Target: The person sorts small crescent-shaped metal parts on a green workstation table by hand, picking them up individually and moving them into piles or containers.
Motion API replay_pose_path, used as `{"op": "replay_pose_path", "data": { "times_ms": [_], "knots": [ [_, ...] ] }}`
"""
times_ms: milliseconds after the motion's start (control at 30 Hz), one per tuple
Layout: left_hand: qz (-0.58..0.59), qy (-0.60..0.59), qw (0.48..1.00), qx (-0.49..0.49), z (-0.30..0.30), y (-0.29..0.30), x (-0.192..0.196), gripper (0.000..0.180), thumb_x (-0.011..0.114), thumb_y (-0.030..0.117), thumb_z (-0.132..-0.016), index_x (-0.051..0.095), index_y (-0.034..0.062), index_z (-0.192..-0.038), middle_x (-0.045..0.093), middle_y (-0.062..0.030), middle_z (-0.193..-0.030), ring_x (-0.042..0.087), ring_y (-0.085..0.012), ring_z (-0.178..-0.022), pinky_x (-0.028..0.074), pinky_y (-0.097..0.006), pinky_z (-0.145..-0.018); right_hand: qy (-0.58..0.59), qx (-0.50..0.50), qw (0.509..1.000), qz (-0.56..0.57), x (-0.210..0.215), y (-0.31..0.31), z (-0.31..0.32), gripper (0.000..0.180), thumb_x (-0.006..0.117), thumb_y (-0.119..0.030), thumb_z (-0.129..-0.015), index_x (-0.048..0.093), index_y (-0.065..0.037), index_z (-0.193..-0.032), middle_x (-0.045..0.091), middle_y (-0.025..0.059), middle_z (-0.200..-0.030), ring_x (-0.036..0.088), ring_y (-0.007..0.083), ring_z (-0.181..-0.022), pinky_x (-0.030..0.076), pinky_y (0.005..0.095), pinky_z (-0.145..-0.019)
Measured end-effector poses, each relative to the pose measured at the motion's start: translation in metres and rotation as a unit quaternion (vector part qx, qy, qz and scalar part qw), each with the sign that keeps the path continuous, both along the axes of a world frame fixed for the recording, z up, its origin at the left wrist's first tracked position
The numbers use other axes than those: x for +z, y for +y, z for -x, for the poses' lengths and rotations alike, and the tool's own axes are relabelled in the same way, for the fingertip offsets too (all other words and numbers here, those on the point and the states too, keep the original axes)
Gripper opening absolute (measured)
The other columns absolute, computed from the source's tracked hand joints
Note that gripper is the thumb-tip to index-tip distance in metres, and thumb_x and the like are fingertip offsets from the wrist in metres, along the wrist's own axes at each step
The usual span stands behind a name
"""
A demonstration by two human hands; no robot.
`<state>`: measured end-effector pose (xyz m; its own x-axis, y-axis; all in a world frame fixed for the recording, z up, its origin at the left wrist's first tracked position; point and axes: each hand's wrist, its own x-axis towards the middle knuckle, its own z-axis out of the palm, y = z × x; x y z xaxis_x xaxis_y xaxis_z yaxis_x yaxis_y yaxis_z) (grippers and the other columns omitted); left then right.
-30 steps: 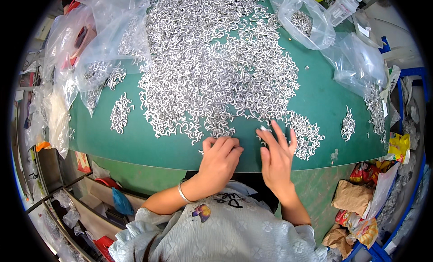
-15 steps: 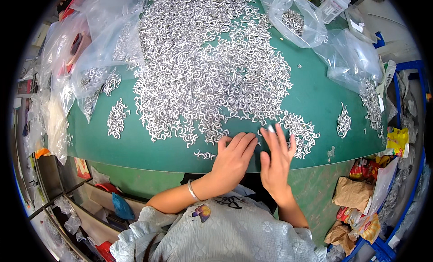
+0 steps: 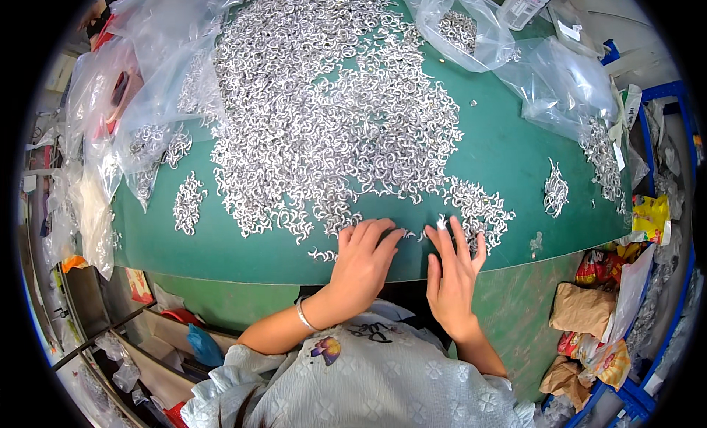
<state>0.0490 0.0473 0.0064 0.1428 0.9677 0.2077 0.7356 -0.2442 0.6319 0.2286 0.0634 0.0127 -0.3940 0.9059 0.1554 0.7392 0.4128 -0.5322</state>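
Note:
A broad heap of small silvery crescent-shaped metal pieces (image 3: 331, 126) covers the middle of the green tabletop (image 3: 508, 170). My left hand (image 3: 359, 262) rests at the heap's near edge, palm down, its fingers bent towards the table and apart. A few pieces lie in a short row just left of it, and one or two show by its fingertips. My right hand (image 3: 453, 277) is open beside a smaller pile of pieces (image 3: 479, 207), fingers spread, with something white on one fingertip. Under both hands the surface is partly hidden.
Clear plastic bags (image 3: 158, 67) lie along the left side. Another bag with pieces (image 3: 458, 32) and a white jar (image 3: 524, 4) stand far right. Small piles sit left (image 3: 190, 203) and right (image 3: 556, 188). Below the table edge are drawers (image 3: 158, 354) and a brown paper bag (image 3: 582, 309).
My left hand has shifted left, away from my right hand, and its fingers have spread. My right hand has come slightly lower. The whole view has shifted a little.

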Motion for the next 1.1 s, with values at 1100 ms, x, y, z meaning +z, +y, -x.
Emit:
{"op": "replay_pose_path", "data": {
  "times_ms": [1100],
  "knots": [
    [-0.016, -0.006, 1.000, 0.000, -0.007, -0.012, 0.003, 0.031, 0.076, 0.005, -0.074, 0.066, 0.0051, -0.104, 0.059, -0.0058, -0.101, 0.055, -0.0239, -0.093, 0.036, -0.038, -0.079, 0.027, 0.051, 0.998, 0.015, -0.009, -0.002, 0.015, 0.048, 0.053, 0.000, -0.091, 0.046, 0.002, -0.138, 0.059, 0.0087, -0.135, 0.038, 0.0349, -0.141, 0.012, 0.0653, -0.111]
  ]
}}
